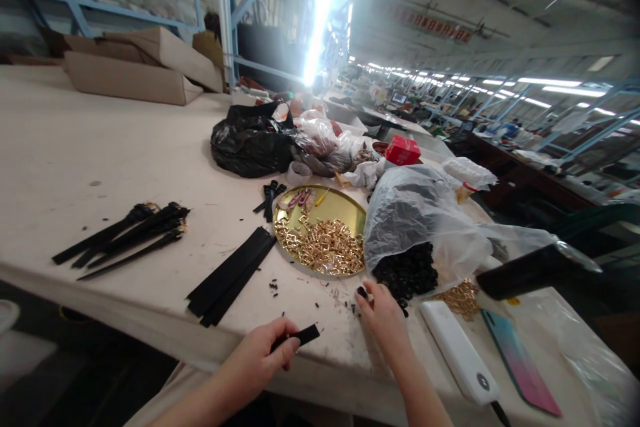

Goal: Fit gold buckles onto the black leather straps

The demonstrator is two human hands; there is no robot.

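My left hand [270, 350] is closed around a short black strap [307, 335] at the table's front edge, and the strap's end sticks out to the right. Between thumb and fingertips, my right hand [384, 315] pinches a small black piece [362, 292]. Just beyond that hand, a heap of small black pieces [407, 270] spills from a clear plastic bag [407, 203]. A round gold tray [353, 207] holds many gold metal buckles [325, 247] and a few small tools [303, 198]. Flat black strips [233, 273] lie left of the tray.
Bundled black straps [135, 233] lie at the left. A white power bank [457, 350] and a phone [520, 360] rest at the right. Behind the tray are a black plastic bag [253, 143], a tape roll [299, 172] and a red box [403, 150]. Cardboard [125, 77] lies far left.
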